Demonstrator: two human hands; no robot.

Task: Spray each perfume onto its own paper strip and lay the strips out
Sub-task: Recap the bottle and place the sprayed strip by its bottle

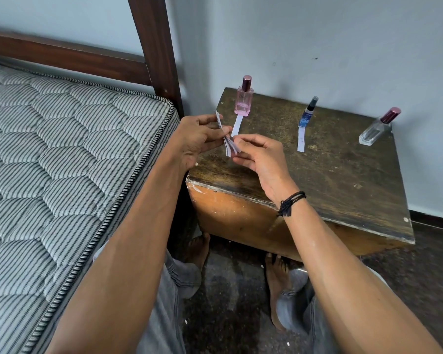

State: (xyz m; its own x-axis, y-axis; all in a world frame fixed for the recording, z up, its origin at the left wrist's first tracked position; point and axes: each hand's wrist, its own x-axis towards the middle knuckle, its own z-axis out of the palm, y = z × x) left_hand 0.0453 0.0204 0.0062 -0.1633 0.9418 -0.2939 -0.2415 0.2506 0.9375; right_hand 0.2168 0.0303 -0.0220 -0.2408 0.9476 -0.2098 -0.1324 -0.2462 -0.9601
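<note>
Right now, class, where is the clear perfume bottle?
In the head view, the clear perfume bottle stands at the far right corner of the table by the wall, right of the blue bottle.

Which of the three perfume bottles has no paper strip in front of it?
The clear bottle with the maroon cap, farthest right on the table. The pink bottle and blue bottle each have one: the left strip and the middle strip.

Pink bottle (244, 101), blue bottle (306, 116), grey-striped mattress (62, 139)
</note>
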